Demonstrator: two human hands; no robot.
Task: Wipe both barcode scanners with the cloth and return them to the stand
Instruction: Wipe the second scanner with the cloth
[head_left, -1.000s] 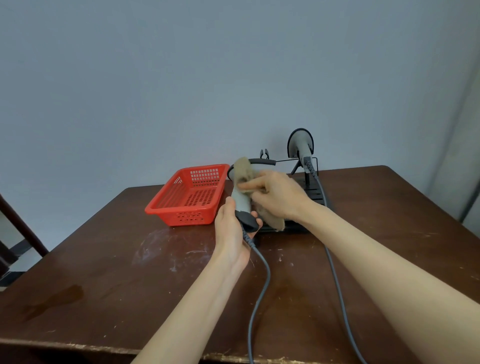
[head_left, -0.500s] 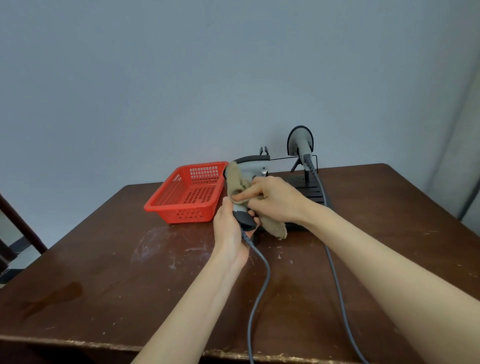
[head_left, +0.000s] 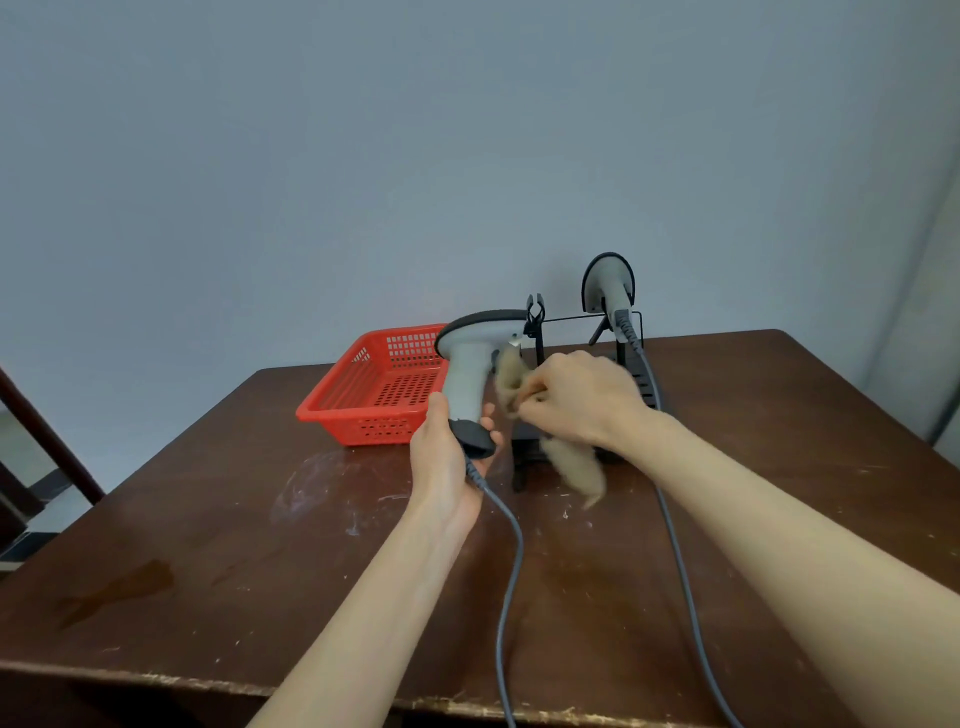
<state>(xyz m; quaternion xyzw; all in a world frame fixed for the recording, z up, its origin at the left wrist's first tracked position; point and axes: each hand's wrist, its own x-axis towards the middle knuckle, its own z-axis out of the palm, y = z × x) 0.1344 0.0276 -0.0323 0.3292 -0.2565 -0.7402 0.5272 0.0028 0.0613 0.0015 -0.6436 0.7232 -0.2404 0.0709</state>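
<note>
Currently I see left hand gripping scanner handle, axis upright; right hand pinches cloth, blurry, probably just right of it.

Single head view, close, looking forward-down over table toward wall

Two barcode scanners are out: the held scanner and the docked scanner. There is one black stand. Two grey cables trail over the desk, the near cable and the far cable, one to each scanner. I count one tan cloth, blurred, and one red basket. Two bare hands show, the left hand and the right hand. There is one desk.
</note>
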